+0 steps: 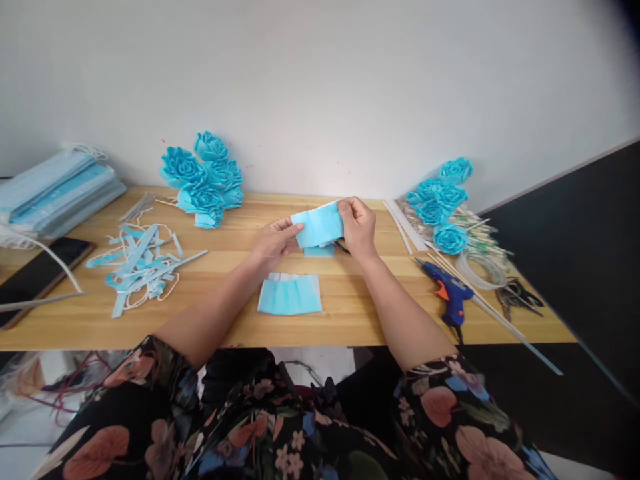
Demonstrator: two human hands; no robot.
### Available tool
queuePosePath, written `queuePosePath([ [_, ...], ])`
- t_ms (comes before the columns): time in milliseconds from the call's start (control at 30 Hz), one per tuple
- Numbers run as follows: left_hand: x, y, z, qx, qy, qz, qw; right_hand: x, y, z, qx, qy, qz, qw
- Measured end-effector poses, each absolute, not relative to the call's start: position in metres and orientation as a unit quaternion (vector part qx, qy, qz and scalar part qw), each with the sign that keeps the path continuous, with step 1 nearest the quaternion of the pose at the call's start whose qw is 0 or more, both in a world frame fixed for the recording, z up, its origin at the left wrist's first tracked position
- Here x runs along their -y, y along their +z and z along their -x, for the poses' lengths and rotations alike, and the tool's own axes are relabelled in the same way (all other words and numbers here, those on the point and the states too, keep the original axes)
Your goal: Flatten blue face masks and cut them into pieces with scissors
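A light-blue piece of face mask fabric [320, 225] is held up above the table between both hands. My left hand [277, 237] pinches its left edge with the thumb in front. At the other end, my right hand [357, 225] grips the upper right corner. Partly hidden behind the fabric lie another blue piece [320, 251] and a black handle loop [342, 247], perhaps of scissors. Nearer to me on the table rests a cut blue mask piece [290, 295] with a pale layer showing along its top.
Blue fabric flowers [200, 177] stand at the back left, more flowers [440, 200] at the right. Cut strips and ear loops [140, 263], a phone [45, 273] and stacked masks [60, 190] are leftward. A blue glue gun [447, 287], sticks [493, 307] and pliers [519, 295] lie right.
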State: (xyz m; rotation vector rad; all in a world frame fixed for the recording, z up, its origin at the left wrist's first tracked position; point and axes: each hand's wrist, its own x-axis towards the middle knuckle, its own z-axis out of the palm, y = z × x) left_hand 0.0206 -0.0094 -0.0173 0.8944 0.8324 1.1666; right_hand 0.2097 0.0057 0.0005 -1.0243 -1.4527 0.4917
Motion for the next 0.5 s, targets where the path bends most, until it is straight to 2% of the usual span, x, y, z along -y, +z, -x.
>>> queuePosePath([
  [200, 0.0058, -0.0198, -0.0179, -0.4, 0.563, -0.382, 0.614, -0.0042, 0.0024, -0.2089, 0.622, 0.204, 0.46, 0.599],
  [500, 0.0045, -0.02, -0.0183, -0.415, 0.559, -0.391, 0.602, -0.005, -0.0008, -0.2052, 0.616, 0.161, 0.493, 0.593],
])
